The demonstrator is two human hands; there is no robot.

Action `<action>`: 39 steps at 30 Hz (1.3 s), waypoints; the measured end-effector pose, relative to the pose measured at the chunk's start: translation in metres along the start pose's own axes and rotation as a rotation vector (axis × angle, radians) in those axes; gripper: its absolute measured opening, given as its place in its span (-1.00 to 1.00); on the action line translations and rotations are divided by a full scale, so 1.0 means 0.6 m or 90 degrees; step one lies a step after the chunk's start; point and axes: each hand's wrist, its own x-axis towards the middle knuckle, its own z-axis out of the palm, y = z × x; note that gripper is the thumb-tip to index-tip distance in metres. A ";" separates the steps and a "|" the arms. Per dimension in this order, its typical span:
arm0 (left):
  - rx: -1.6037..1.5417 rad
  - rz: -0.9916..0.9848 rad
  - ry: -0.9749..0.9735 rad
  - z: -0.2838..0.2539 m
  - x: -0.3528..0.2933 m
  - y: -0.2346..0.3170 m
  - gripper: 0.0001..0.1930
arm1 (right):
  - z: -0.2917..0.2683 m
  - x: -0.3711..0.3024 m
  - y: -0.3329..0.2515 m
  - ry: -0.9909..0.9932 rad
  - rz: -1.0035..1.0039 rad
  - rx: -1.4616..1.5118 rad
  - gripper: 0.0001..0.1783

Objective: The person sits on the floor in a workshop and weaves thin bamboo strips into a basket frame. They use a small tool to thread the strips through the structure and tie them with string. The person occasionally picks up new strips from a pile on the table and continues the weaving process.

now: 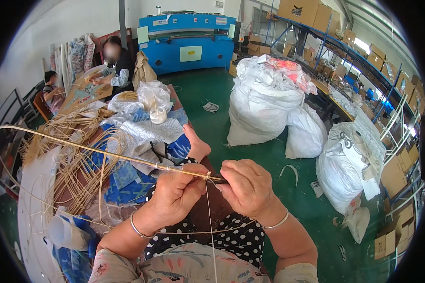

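Note:
My left hand [177,194] is closed around a bundle of thin tan canes [104,153], which runs out to the upper left with white ties along it. One cane bends back in a wide loop at the far left. Beyond my left fingers, pale thread is wound at the bundle's end, and a thin string [211,221] hangs from there toward my lap. My right hand [246,186] pinches a narrow dark piece [217,178] against this bound end. Its kind is mostly hidden by the fingers. Both hands meet above my polka-dot trousers [179,238].
Left, a table holds heaped canes [87,174], blue cloth [127,188] and a white jug [68,233]. Two people sit working farther back. White sacks [264,104] stand on the green floor at right, before shelves of boxes [307,16]. A blue machine [189,45] stands behind.

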 end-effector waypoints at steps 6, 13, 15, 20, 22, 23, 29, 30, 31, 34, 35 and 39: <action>0.008 -0.007 -0.008 0.001 0.002 0.001 -0.81 | 0.006 -0.002 0.000 0.009 -0.013 0.007 -0.58; 0.021 0.023 0.005 0.002 0.002 -0.008 -0.82 | 0.013 0.002 -0.004 0.015 -0.007 0.015 -0.63; 0.020 -0.003 0.003 0.005 -0.001 -0.010 -0.82 | 0.013 0.001 -0.004 0.012 -0.007 0.010 -0.65; 0.064 0.011 0.005 0.004 0.005 -0.005 -0.81 | 0.007 0.005 0.006 0.042 0.073 0.111 -0.70; 0.087 0.044 0.003 0.003 0.007 -0.006 -0.80 | 0.008 0.022 -0.005 0.041 0.185 0.230 -0.70; 0.101 0.076 -0.001 0.008 0.006 -0.009 -0.80 | 0.010 0.030 -0.010 0.041 0.237 0.291 -0.70; 0.334 0.105 -0.049 0.007 -0.001 -0.019 -0.81 | 0.038 0.006 0.004 -0.029 0.170 0.248 -0.79; 0.380 0.106 -0.040 -0.001 -0.006 -0.007 -0.81 | 0.044 0.001 0.007 -0.023 0.164 0.255 -0.79; 0.421 0.106 -0.033 -0.006 -0.012 0.004 -0.82 | 0.046 -0.002 0.008 -0.019 0.160 0.252 -0.80; 0.536 0.285 0.189 -0.051 -0.045 0.033 -0.79 | 0.043 -0.019 0.010 -0.031 0.146 0.222 -0.74; 0.566 0.260 0.247 -0.067 -0.049 0.047 -0.78 | 0.043 -0.022 0.010 -0.028 0.143 0.218 -0.73; 0.283 -0.072 0.197 -0.100 -0.013 0.082 -0.81 | 0.035 -0.026 0.011 -0.011 0.124 0.201 -0.73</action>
